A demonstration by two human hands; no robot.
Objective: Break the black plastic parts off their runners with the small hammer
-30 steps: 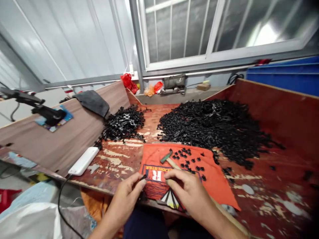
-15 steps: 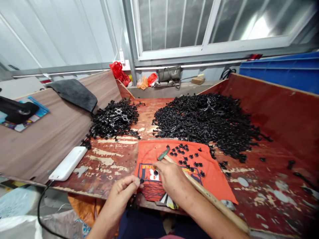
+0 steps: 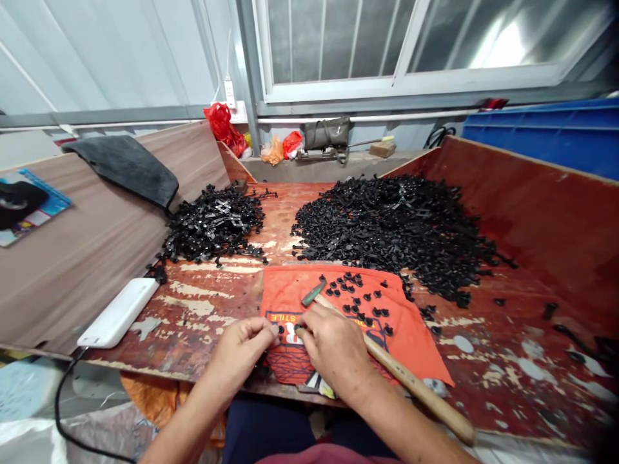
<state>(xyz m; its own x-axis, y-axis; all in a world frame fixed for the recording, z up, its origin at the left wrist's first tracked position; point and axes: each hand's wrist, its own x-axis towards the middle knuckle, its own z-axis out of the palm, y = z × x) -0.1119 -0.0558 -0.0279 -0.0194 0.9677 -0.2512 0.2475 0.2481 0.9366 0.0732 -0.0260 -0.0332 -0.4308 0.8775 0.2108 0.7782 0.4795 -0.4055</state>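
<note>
My left hand [image 3: 244, 345] pinches a small round black part [image 3: 281, 329] between thumb and fingertips, over the near left of an orange cloth [image 3: 420, 348]. Just right of it, my right hand [image 3: 334, 345] has its thumb and forefinger closed on another small black part [image 3: 297, 328], partly covered by the fingers. A hammer [image 3: 394, 368] with a green head and wooden handle lies across the cloth, beside and partly behind my right hand. Several loose black disc-shaped pieces with short stems [image 3: 356, 301] are scattered on the cloth beyond the hammer head.
A large heap of black parts [image 3: 387, 219] covers the back right of the worn red table [image 3: 203, 306]. A smaller heap [image 3: 217, 222] lies at the back left. A white power bank [image 3: 118, 312] with a black cable sits at left. Wooden boards and a blue crate [image 3: 541, 138] border the table.
My left hand has moved up and right with its black part. My right hand has closed on the black part that stood on the cloth, bringing the two parts near each other.
</note>
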